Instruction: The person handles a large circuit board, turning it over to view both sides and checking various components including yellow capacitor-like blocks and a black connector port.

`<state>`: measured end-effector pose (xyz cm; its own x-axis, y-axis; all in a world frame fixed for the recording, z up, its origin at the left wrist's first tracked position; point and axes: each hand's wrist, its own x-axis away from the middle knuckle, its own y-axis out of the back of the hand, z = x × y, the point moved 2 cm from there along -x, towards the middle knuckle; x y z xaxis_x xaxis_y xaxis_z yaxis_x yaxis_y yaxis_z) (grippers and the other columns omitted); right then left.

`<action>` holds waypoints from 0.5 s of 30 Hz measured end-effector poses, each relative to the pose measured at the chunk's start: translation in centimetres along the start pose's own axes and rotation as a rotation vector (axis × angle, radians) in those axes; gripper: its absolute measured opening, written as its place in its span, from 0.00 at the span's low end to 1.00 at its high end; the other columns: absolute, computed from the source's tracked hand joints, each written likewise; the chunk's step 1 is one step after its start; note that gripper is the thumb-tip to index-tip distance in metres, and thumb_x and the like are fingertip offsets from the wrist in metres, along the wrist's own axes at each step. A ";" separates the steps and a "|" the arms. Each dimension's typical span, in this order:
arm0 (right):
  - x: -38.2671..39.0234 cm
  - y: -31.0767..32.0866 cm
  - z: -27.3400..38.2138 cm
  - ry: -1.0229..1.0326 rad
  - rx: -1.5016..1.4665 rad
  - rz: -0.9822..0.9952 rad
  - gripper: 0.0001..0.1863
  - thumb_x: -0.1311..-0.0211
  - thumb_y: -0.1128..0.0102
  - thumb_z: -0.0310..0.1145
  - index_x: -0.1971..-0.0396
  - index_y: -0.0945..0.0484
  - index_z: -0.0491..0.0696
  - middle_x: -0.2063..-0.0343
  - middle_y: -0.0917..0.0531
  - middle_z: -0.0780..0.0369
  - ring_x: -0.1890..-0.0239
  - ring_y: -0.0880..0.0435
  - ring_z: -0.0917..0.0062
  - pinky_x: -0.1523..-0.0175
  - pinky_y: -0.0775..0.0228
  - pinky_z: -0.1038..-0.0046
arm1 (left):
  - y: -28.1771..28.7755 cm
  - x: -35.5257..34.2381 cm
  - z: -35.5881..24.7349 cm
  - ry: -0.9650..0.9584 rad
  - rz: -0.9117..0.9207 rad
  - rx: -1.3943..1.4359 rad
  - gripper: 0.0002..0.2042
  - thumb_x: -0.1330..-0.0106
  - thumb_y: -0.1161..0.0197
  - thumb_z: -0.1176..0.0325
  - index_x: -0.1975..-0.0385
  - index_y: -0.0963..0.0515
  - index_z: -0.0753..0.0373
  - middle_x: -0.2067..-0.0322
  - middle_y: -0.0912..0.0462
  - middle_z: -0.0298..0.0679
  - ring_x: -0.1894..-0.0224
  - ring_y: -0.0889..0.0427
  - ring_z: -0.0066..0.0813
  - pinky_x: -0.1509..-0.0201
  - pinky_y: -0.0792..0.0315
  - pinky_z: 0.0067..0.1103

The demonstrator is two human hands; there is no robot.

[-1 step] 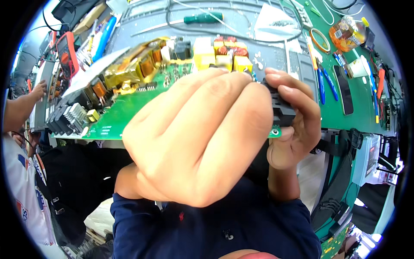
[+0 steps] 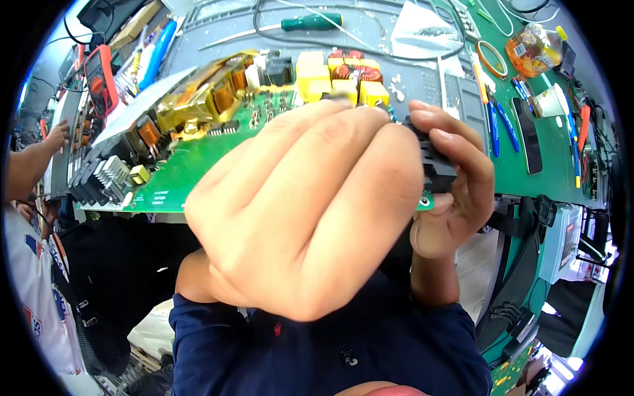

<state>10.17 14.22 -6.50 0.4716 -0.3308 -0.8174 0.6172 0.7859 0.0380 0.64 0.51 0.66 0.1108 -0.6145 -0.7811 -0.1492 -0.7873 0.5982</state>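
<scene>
- Somebody else's forearm and hand [image 2: 46, 148] poke in at the far left edge, reaching toward the cluttered end of the bench, well apart from the board.
- Red handheld meter [image 2: 104, 76] and a blue-handled tool [image 2: 158, 49] sit on the bench at upper left, behind the board.
- Green circuit board [image 2: 198, 165] is held up close to the camera, tilted, with a finned black heatsink [image 2: 105, 178] at its left end, copper-wound coils wrapped in yellow tape [image 2: 211, 99] in the middle, and yellow block components [image 2: 323, 76] further right.
- Left hand [image 2: 304, 211] fills the centre, fingers curled over the board's front edge. Looks like it's clamped on the board, but the fingertips are hidden so I can't say exactly where they land.
- Right hand [image 2: 456, 178] is closed around the board's right end, thumb and fingers pinching a black part [image 2: 436, 165] by the corner.
- Green-handled screwdriver [image 2: 310, 23] lies on the grey mat up top.
- Green mat [image 2: 528, 178] on the right carries blue pens [image 2: 502, 125], a dark phone [image 2: 526, 135] and a roll of tape [image 2: 492, 59].
</scene>
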 end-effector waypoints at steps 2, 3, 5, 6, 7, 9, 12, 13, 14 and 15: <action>0.5 0.1 0.0 0.014 0.026 0.005 0.23 0.38 0.41 0.40 0.54 0.29 0.35 0.55 0.23 0.44 0.49 0.23 0.58 0.43 0.33 0.61 | -0.1 0.5 -0.2 0.019 -0.003 0.050 0.20 0.60 0.36 0.85 0.62 0.24 0.69 0.65 0.17 0.49 0.61 0.17 0.44 0.54 0.23 0.29; 0.8 0.2 -0.1 0.024 0.044 0.014 0.23 0.38 0.41 0.40 0.53 0.29 0.35 0.55 0.23 0.44 0.49 0.23 0.57 0.42 0.33 0.61 | -0.2 0.7 -0.2 0.028 -0.026 0.117 0.20 0.60 0.36 0.85 0.62 0.24 0.69 0.64 0.17 0.49 0.61 0.17 0.44 0.54 0.24 0.29; 1.1 0.1 -0.5 0.061 0.055 0.007 0.24 0.38 0.43 0.41 0.53 0.30 0.35 0.55 0.23 0.44 0.49 0.23 0.56 0.42 0.33 0.59 | -0.3 0.7 -0.1 0.027 -0.021 0.179 0.19 0.59 0.36 0.85 0.62 0.24 0.69 0.64 0.17 0.49 0.60 0.17 0.44 0.54 0.24 0.29; 1.1 0.2 -0.6 0.072 0.064 0.010 0.24 0.38 0.43 0.42 0.53 0.30 0.35 0.56 0.23 0.43 0.49 0.23 0.56 0.42 0.34 0.58 | -0.2 0.6 -0.1 0.032 0.016 0.173 0.19 0.58 0.36 0.85 0.61 0.24 0.70 0.64 0.17 0.49 0.59 0.17 0.44 0.53 0.24 0.30; 1.2 0.2 -0.6 0.080 0.068 0.016 0.24 0.37 0.44 0.42 0.53 0.30 0.35 0.56 0.23 0.43 0.49 0.23 0.55 0.42 0.34 0.57 | 0.3 0.6 -0.3 0.051 0.129 0.096 0.19 0.58 0.36 0.84 0.61 0.24 0.70 0.63 0.18 0.49 0.59 0.17 0.44 0.53 0.23 0.30; 1.3 0.2 -0.6 0.097 0.105 0.017 0.24 0.37 0.46 0.43 0.53 0.30 0.36 0.56 0.23 0.43 0.50 0.23 0.54 0.42 0.33 0.56 | 0.8 0.3 -0.7 0.088 0.276 -0.003 0.19 0.58 0.36 0.84 0.61 0.24 0.70 0.63 0.18 0.49 0.59 0.17 0.44 0.53 0.23 0.30; 1.1 0.2 -0.7 0.164 0.150 0.073 0.26 0.36 0.47 0.47 0.53 0.30 0.37 0.56 0.23 0.43 0.51 0.23 0.53 0.43 0.32 0.56 | 0.9 0.4 -1.0 0.130 0.352 -0.037 0.19 0.58 0.36 0.83 0.61 0.24 0.71 0.63 0.18 0.50 0.59 0.17 0.45 0.54 0.22 0.31; 1.0 0.2 -0.8 0.190 0.162 0.096 0.27 0.36 0.47 0.49 0.54 0.30 0.38 0.56 0.23 0.43 0.51 0.23 0.53 0.44 0.32 0.55 | 0.9 0.4 -1.0 0.126 0.354 -0.030 0.19 0.58 0.36 0.83 0.62 0.24 0.71 0.63 0.18 0.51 0.59 0.17 0.46 0.54 0.22 0.32; 0.9 0.2 -0.8 0.217 0.174 0.119 0.28 0.37 0.48 0.52 0.54 0.30 0.38 0.57 0.23 0.43 0.52 0.23 0.53 0.44 0.31 0.55 | 0.8 0.5 -0.9 0.113 0.344 -0.011 0.19 0.58 0.36 0.83 0.62 0.24 0.72 0.63 0.18 0.51 0.59 0.18 0.46 0.54 0.22 0.32; 0.4 0.6 -0.9 0.263 0.182 0.181 0.29 0.37 0.47 0.53 0.54 0.30 0.39 0.57 0.23 0.44 0.52 0.22 0.54 0.44 0.31 0.55 | 0.8 0.7 -0.8 0.100 0.334 0.007 0.19 0.59 0.36 0.83 0.62 0.25 0.72 0.63 0.18 0.52 0.59 0.18 0.47 0.54 0.22 0.33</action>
<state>10.13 15.01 -7.34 0.4200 -0.0311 -0.9070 0.6519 0.7056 0.2777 1.34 -0.55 0.74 0.1499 -0.8403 -0.5209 -0.2004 -0.5418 0.8163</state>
